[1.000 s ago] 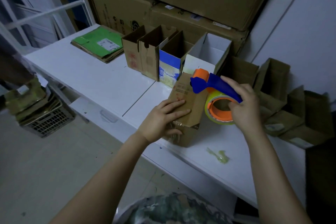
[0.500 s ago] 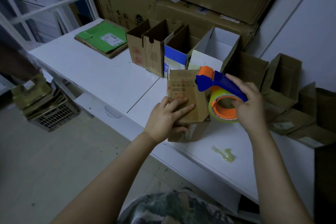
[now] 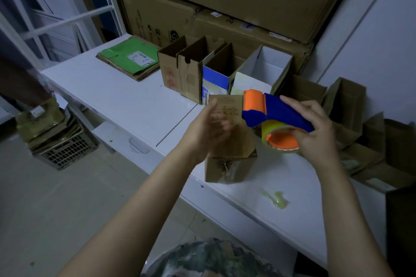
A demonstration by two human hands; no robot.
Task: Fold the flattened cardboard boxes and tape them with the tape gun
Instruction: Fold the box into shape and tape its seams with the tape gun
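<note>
A small brown cardboard box (image 3: pixel 229 170) stands at the front edge of the white table (image 3: pixel 126 101), its top flap folded over. My left hand (image 3: pixel 207 128) hovers at the box's left side, blurred, fingers apart; whether it touches the flap is unclear. My right hand (image 3: pixel 315 135) grips a blue and orange tape gun (image 3: pixel 276 114) with a yellowish tape roll. The gun is lifted above the box's right side, its orange roller pointing left over the flap.
Several assembled open boxes (image 3: pixel 191 72) stand in a row behind. A flattened stack with a green top (image 3: pixel 130 58) lies at the far left. More brown boxes (image 3: pixel 346 105) crowd the right. A tape scrap (image 3: pixel 278 201) lies near the edge. A crate (image 3: pixel 65 150) sits on the floor.
My left hand has lifted off the box top, where it lay flat, and is moving. The tape gun has risen and tilted, its roller now over the flap.
</note>
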